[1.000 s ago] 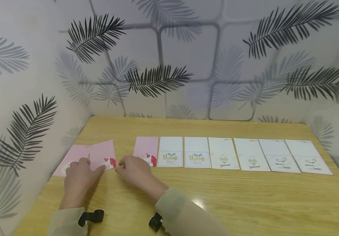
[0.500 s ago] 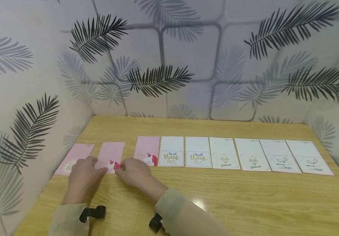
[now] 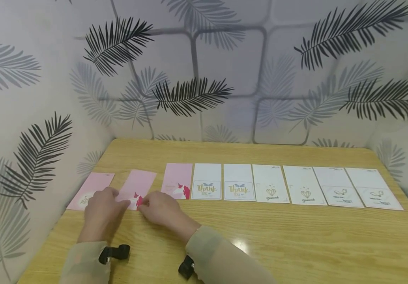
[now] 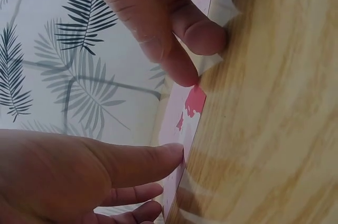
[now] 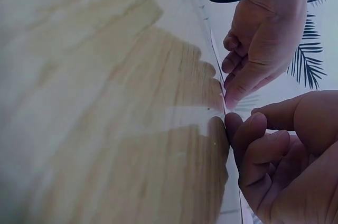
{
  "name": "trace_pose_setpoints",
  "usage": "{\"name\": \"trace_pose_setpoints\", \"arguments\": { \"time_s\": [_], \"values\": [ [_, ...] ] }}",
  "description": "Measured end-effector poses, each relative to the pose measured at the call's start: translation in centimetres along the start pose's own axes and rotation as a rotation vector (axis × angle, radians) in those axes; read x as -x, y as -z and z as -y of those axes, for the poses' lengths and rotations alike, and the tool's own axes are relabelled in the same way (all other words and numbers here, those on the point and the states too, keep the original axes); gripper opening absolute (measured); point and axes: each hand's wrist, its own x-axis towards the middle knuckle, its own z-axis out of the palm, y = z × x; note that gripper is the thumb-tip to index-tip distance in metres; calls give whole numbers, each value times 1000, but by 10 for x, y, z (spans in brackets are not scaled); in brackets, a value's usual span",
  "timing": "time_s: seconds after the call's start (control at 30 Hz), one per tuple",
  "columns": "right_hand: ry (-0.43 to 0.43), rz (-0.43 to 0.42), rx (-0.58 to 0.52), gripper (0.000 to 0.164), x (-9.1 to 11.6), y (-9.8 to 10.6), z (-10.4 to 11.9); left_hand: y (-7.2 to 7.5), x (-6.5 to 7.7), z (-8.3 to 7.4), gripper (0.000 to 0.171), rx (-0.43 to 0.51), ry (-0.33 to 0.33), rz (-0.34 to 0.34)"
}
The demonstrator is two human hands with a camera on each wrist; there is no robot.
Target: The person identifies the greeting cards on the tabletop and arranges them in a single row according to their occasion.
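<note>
A pink card (image 3: 138, 183) with a red-maned unicorn lies tilted between the two hands, its top leaning right. My left hand (image 3: 103, 205) holds its lower left part, thumb at the front edge. In the left wrist view the left thumb (image 4: 153, 160) reaches the card's white edge. My right hand (image 3: 161, 207) is at the red lower right corner, fingers bent and a fingertip on that corner. The right wrist view shows the right hand (image 5: 285, 155) with fingertips beside the card's thin edge, facing the left hand (image 5: 269, 36).
To the left lies another pink card (image 3: 95, 187), partly behind the left hand. Rightward runs a row: a matching unicorn card (image 3: 177, 177), two thank-you cards (image 3: 206, 173), two diamond cards (image 3: 269, 177) and two heart-lettered cards (image 3: 335, 179). A patterned wall (image 3: 225, 126) stands behind the wooden table (image 3: 278, 244).
The unicorn card has come down from its angled overlap on the left pink card, straightened, then swung its top to the right. Both hands have stayed nearly in place.
</note>
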Motion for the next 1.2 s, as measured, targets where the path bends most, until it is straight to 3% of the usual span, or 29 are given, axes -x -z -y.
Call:
{"name": "trace_pose_setpoints", "arguments": {
  "time_s": [0.3,0.53,0.83,1.2],
  "values": [
    [0,33,-54,25,3,5,1,0,-3,0,62,-12,4,9],
    [33,43,-69,25,2,5,-3,-1,-1,-2,63,36,40,22],
    [-2,65,-97,25,5,6,-1,-1,0,-3,60,15,71,4],
    [-30,55,-98,27,4,4,-1,4,-3,3,58,133,96,59]
  ]
}}
